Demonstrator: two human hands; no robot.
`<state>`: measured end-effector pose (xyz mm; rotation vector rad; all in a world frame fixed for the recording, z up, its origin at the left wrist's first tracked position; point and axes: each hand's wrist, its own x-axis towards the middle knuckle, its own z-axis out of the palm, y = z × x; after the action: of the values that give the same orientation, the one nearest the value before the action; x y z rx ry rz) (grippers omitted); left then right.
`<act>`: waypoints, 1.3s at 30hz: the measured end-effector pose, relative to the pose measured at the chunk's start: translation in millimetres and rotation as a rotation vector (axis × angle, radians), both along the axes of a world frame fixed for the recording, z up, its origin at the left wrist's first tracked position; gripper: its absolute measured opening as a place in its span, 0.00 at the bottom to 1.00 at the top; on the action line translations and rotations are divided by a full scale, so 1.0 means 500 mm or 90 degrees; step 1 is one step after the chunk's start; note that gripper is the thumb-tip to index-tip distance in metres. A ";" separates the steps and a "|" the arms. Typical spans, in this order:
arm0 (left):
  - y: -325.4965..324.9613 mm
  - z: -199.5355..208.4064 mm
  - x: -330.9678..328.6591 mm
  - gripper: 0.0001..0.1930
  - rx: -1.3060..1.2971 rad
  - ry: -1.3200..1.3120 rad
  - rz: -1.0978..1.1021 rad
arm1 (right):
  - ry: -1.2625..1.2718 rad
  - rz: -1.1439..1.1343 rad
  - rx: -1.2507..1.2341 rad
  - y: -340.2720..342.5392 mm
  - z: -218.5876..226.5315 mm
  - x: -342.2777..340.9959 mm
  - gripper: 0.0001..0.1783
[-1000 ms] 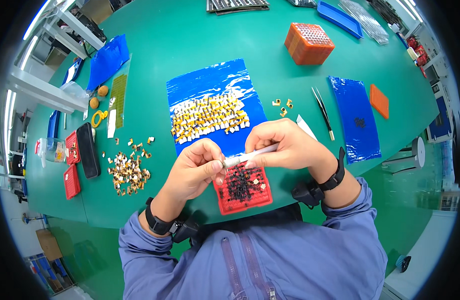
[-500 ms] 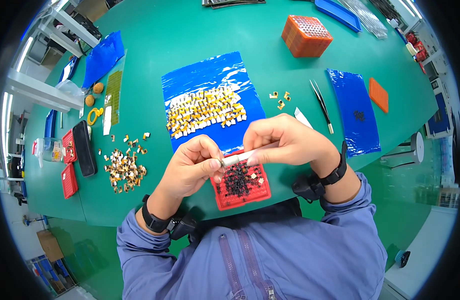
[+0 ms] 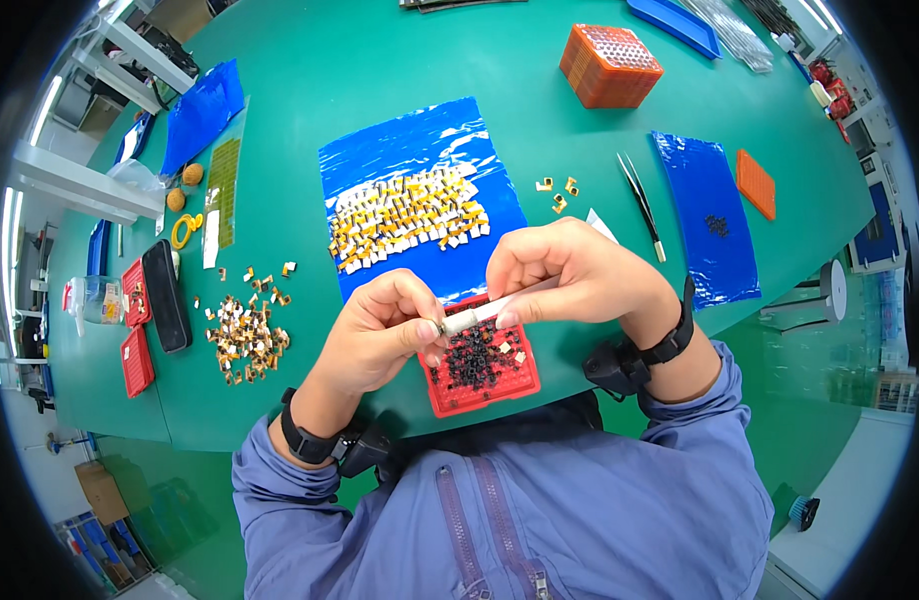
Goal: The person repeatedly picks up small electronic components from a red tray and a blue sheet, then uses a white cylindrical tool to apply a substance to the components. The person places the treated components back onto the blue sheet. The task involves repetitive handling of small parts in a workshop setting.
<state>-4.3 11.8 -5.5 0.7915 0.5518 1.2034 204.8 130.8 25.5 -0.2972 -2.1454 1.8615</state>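
Note:
Over a red tray (image 3: pixel 465 406) of small black parts (image 3: pixel 475 365), my right hand (image 3: pixel 575 278) is closed around a white pen-like tool (image 3: pixel 464 321). Its tip points toward my left hand (image 3: pixel 385 325), whose thumb and fingers pinch a tiny dark part at that tip. The fingers hide most of this part, so its shape is unclear. A few pale pieces lie among the black parts. Just beyond my hands, a blue sheet (image 3: pixel 400 135) carries rows of small white-and-gold pieces (image 3: pixel 405 220).
Loose gold-and-white pieces (image 3: pixel 248 340) are heaped to the left, near a black case (image 3: pixel 167 295). Rightward lie black tweezers (image 3: pixel 640 205), another blue sheet (image 3: pixel 715 270) with dark bits and an orange tray (image 3: pixel 756 186). Stacked orange trays (image 3: pixel 610 70) stand at the back.
Both hands keep nearly the same pose around the white tool and the tiny part. The whole view has shifted slightly.

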 end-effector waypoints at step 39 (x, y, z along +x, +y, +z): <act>-0.014 0.031 0.004 0.06 0.132 0.299 0.001 | -0.067 -0.010 0.052 0.038 -0.005 0.009 0.09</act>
<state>-2.2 4.6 9.9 1.2657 0.8164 1.0881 209.4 150.0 23.2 -0.4017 -2.2740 1.7822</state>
